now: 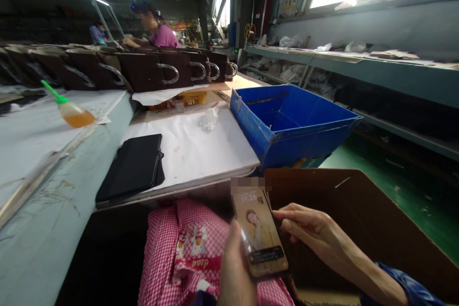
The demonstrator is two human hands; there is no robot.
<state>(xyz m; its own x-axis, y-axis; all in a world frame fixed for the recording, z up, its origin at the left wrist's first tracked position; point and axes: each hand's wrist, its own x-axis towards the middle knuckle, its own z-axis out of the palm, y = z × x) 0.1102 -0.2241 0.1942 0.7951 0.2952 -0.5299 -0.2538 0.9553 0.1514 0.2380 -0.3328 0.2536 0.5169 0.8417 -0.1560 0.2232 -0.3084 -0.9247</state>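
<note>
Phone (261, 239) front and centre, above the red checkered cloth (159, 248), and your left hand (234, 267) has it, thumb clamped along the nine o'clock edge, other fingers out of sight! Long axis leans, top just short of twelve, bottom just short of six. Look at your right hand (319, 229): fingers bunched, tips by the three o'clock edge, phone lying toward eight from them. Touching or just beside? Can't tell. Your left is nearer, gripping.
</note>
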